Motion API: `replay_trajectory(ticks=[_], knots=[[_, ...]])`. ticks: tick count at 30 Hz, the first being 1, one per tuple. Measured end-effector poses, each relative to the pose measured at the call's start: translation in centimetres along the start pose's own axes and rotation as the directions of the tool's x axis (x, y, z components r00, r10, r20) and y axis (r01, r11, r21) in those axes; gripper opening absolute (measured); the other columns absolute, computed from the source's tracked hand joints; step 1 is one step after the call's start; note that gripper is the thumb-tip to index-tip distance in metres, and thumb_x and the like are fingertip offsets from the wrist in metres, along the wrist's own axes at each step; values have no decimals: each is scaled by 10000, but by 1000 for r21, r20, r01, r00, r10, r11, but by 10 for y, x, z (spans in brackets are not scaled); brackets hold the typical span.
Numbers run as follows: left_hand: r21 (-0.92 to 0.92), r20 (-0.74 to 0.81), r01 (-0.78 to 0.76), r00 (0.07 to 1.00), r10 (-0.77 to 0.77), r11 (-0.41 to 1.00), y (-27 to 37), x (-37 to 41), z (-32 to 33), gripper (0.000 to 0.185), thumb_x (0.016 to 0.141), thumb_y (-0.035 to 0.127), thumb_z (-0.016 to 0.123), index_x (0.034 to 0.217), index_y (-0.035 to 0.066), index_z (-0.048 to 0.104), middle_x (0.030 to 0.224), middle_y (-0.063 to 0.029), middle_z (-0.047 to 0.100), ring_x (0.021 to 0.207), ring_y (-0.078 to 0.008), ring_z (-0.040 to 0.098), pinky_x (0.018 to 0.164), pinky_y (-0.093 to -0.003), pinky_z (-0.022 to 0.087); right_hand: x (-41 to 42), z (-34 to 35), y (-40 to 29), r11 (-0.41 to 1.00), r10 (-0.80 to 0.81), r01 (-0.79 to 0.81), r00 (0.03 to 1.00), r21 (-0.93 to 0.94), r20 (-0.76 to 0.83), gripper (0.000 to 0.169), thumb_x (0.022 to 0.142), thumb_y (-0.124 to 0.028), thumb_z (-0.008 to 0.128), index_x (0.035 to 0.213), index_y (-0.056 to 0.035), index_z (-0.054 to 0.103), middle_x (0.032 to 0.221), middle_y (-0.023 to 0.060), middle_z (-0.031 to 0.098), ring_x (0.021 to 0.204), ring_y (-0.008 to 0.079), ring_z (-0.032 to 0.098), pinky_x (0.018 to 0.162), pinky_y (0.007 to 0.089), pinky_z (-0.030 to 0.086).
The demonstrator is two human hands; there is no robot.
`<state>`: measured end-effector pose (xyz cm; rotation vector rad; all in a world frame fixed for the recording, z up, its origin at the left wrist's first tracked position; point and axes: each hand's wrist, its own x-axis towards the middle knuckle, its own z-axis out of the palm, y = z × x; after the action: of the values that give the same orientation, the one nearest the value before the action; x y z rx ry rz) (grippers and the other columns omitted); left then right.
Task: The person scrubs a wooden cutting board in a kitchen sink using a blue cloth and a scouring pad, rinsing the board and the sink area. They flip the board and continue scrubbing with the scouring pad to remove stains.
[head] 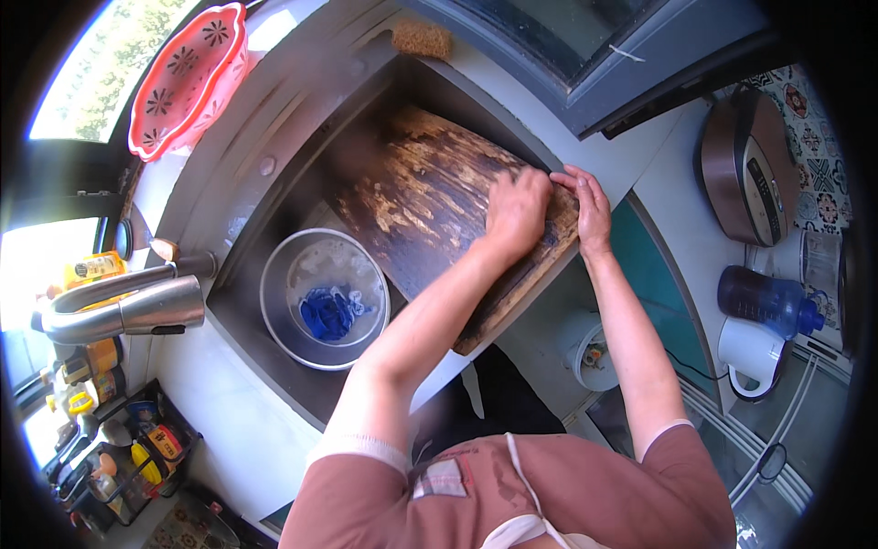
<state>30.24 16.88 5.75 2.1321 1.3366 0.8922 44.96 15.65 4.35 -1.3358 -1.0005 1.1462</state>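
Observation:
A large wooden board (pixel 418 192), stained dark with pale worn streaks, lies slanted across the kitchen sink (pixel 236 285), its near end over the front rim. My left hand (pixel 518 209) presses on its upper face near the right end, fingers curled under; whether something is inside them is hidden. At the board's right edge my right hand (pixel 590 209) grips it, fingertips near the far corner. Left of the board, a round metal basin (pixel 271 319) stands in the sink with a crumpled blue cloth (pixel 328 314) in it.
A steel faucet (pixel 161 305) reaches in from the left. A red plastic basket (pixel 185 89) stands by the window, a brown scouring pad (pixel 422 39) behind the sink. To the right are a rice cooker (pixel 744 168), a blue bottle (pixel 761 295) and a white bin (pixel 597 357) below.

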Motion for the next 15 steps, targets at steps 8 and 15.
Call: replay_trajectory(ticks=[8, 15], knots=[[222, -110, 392, 920, -377, 893, -111, 10, -30, 205, 766, 49, 494, 967, 83, 514, 1055, -154, 538, 944, -355, 496, 780, -481, 394, -1, 15, -1, 997, -23, 28, 997, -71, 77, 335, 975, -218, 350, 1179, 9, 489, 1058, 143, 623, 992, 178, 560, 924, 288, 396], [87, -12, 152, 988, -152, 985, -16, -91, -68, 93, 833, 155, 534, 912, 106, 543, 938, -83, 558, 849, -331, 488, 737, -423, 389, 6, 8, -1, 998, -31, 36, 996, -58, 82, 337, 967, -212, 354, 1169, 14, 502, 1055, 133, 630, 970, 168, 568, 933, 276, 387]])
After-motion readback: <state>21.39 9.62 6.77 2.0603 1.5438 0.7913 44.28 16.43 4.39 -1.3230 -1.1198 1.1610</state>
